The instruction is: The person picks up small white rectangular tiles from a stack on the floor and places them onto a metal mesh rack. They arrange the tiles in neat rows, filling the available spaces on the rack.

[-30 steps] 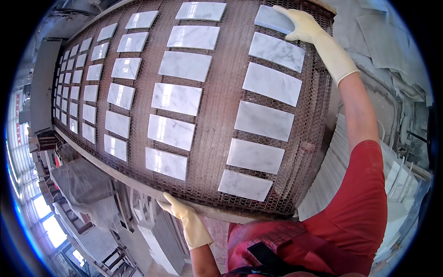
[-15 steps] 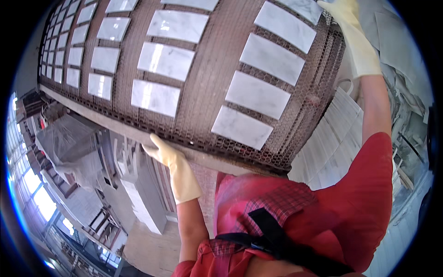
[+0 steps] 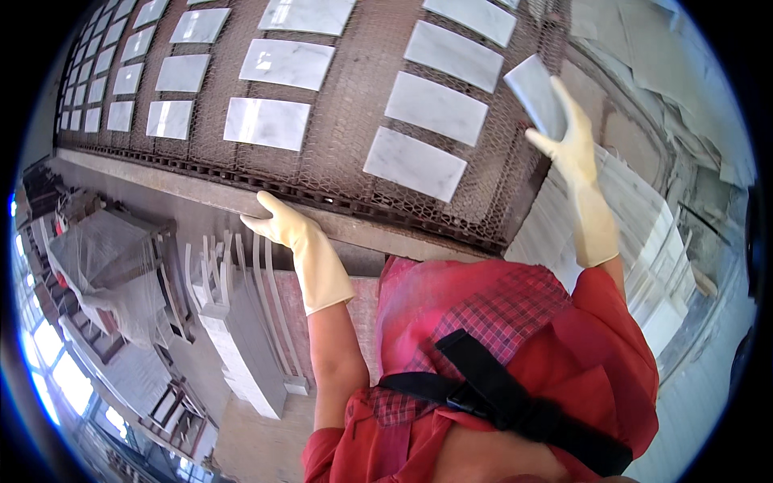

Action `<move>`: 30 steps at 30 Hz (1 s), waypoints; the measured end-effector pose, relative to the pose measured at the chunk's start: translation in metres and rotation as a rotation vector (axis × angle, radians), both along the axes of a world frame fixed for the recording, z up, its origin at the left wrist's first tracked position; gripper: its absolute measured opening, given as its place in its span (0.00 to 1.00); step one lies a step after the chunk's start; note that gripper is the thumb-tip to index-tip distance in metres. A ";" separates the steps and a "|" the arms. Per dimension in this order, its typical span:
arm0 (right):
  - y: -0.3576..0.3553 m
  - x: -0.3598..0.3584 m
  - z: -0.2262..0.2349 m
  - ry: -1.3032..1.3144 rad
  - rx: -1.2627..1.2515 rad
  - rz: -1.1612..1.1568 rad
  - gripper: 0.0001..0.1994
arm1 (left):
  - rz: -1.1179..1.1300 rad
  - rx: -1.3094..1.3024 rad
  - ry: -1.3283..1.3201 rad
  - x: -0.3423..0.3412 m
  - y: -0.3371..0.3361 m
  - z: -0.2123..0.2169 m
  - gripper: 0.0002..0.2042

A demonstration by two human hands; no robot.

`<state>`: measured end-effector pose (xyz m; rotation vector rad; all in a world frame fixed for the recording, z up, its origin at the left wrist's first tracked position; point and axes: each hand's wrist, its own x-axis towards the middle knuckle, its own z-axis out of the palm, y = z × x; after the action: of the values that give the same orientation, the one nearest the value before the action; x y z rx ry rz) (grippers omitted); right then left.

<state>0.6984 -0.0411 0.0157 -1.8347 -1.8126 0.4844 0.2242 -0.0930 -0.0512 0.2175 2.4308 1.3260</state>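
Red cloth and a black strap (image 3: 499, 398) filled the nearest part of your view. Beyond them, your left hand (image 3: 290, 233), in a cream rubber glove, lay flat with fingers spread on the near rim of the wire-mesh table (image 3: 354, 137), clamped on nothing. Your right hand (image 3: 576, 149) was at the table's right corner, its grip closed on a white marble tile (image 3: 538, 92) held tilted, touching the mesh at the edge. Past the near rim the floor dropped away to a rack of upright slabs (image 3: 241, 322) and a plastic-wrapped pallet (image 3: 109, 266); stacked white slabs (image 3: 644, 241) crowded your right. White tiles (image 3: 415, 161) lay in spaced rows running far leftward. Half a second earlier that right hand was higher along the edge, and your left hand sat lower left.
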 end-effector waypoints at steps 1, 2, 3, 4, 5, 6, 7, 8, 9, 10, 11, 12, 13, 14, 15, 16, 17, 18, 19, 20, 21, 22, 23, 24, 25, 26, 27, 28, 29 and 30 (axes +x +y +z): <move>-0.021 -0.002 0.002 -0.016 -0.016 0.041 0.54 | 0.003 -0.025 0.003 -0.001 0.000 -0.001 0.48; -0.042 -0.003 0.004 -0.036 -0.025 0.099 0.54 | 0.003 -0.033 0.010 -0.001 -0.001 -0.002 0.47; -0.058 -0.003 0.005 -0.066 -0.037 0.173 0.54 | 0.002 -0.039 0.019 -0.003 0.000 -0.002 0.47; -0.074 -0.002 0.005 -0.092 -0.065 0.225 0.55 | 0.000 -0.047 0.026 -0.003 -0.001 -0.003 0.47; -0.089 -0.002 0.006 -0.113 -0.095 0.258 0.55 | -0.002 -0.016 0.023 -0.002 -0.003 -0.005 0.47; -0.101 -0.004 0.007 -0.124 -0.131 0.279 0.55 | 0.005 -0.010 0.028 -0.004 -0.004 -0.007 0.47; -0.114 -0.005 0.009 -0.135 -0.169 0.297 0.56 | 0.009 -0.005 0.033 -0.005 -0.003 -0.009 0.47; -0.125 -0.003 0.004 -0.158 -0.200 0.301 0.56 | 0.012 -0.002 0.037 -0.006 -0.004 -0.010 0.47; -0.133 -0.001 -0.003 -0.177 -0.213 0.296 0.56 | 0.006 0.003 0.034 -0.003 -0.002 -0.010 0.47; -0.140 -0.001 -0.010 -0.191 -0.226 0.296 0.56 | 0.003 0.016 0.041 -0.004 -0.003 -0.011 0.48; -0.144 0.000 -0.017 -0.203 -0.222 0.295 0.56 | 0.003 0.030 0.046 -0.003 -0.003 -0.012 0.48; -0.145 -0.003 -0.020 -0.211 -0.208 0.289 0.56 | -0.006 0.048 0.057 -0.003 -0.003 -0.012 0.48; -0.146 -0.006 -0.021 -0.223 -0.193 0.286 0.55 | -0.008 0.057 0.054 -0.003 -0.003 -0.012 0.48; -0.146 -0.007 -0.021 -0.237 -0.178 0.283 0.55 | -0.010 0.068 0.050 -0.003 -0.002 -0.012 0.49; -0.144 -0.010 -0.023 -0.246 -0.152 0.285 0.55 | -0.009 0.069 0.036 0.000 -0.004 -0.010 0.49; -0.142 -0.011 -0.025 -0.257 -0.139 0.284 0.55 | -0.013 0.065 0.035 0.001 -0.004 -0.007 0.49; -0.139 -0.012 -0.026 -0.268 -0.125 0.283 0.55 | -0.016 0.062 0.034 0.002 -0.004 -0.005 0.49; -0.136 -0.014 -0.029 -0.280 -0.124 0.283 0.55 | -0.017 0.057 0.034 0.002 -0.005 -0.005 0.49; -0.136 -0.015 -0.030 -0.289 -0.132 0.280 0.54 | -0.020 0.051 0.044 0.000 -0.006 -0.007 0.49; -0.137 -0.016 -0.031 -0.298 -0.139 0.273 0.54 | -0.025 0.055 0.053 -0.001 -0.006 -0.010 0.49; -0.137 -0.018 -0.032 -0.302 -0.154 0.273 0.54 | -0.024 0.058 0.064 -0.005 -0.008 -0.016 0.49; -0.137 -0.019 -0.033 -0.304 -0.152 0.275 0.54 | -0.026 0.062 0.073 -0.008 -0.008 -0.020 0.49; -0.138 -0.020 -0.033 -0.307 -0.150 0.278 0.54 | -0.032 0.061 0.081 -0.011 -0.009 -0.023 0.49; -0.138 -0.022 -0.035 -0.307 -0.147 0.285 0.54 | -0.015 0.064 0.079 -0.015 -0.009 -0.027 0.49; -0.140 -0.020 -0.038 -0.303 -0.132 0.283 0.54 | -0.028 0.051 0.087 -0.013 -0.007 -0.028 0.48; -0.141 -0.018 -0.043 -0.305 -0.146 0.283 0.54 | -0.050 0.026 0.105 -0.011 -0.011 -0.030 0.48; -0.140 -0.017 -0.041 -0.286 -0.148 0.279 0.54 | -0.084 0.010 0.159 -0.012 -0.013 -0.022 0.47; -0.139 -0.020 -0.043 -0.269 -0.149 0.293 0.54 | -0.148 -0.013 0.259 -0.013 -0.028 -0.013 0.45; -0.133 -0.023 -0.044 -0.251 -0.141 0.310 0.55 | -0.204 -0.029 0.362 -0.013 -0.040 -0.003 0.43; -0.140 -0.015 -0.043 -0.261 -0.152 0.264 0.55 | -0.370 0.024 0.464 0.011 -0.034 0.001 0.42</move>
<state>0.6830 -0.1810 -0.0271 -1.8353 -2.2682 0.5096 0.2353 -0.1274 -0.0501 1.0282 2.5556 1.2359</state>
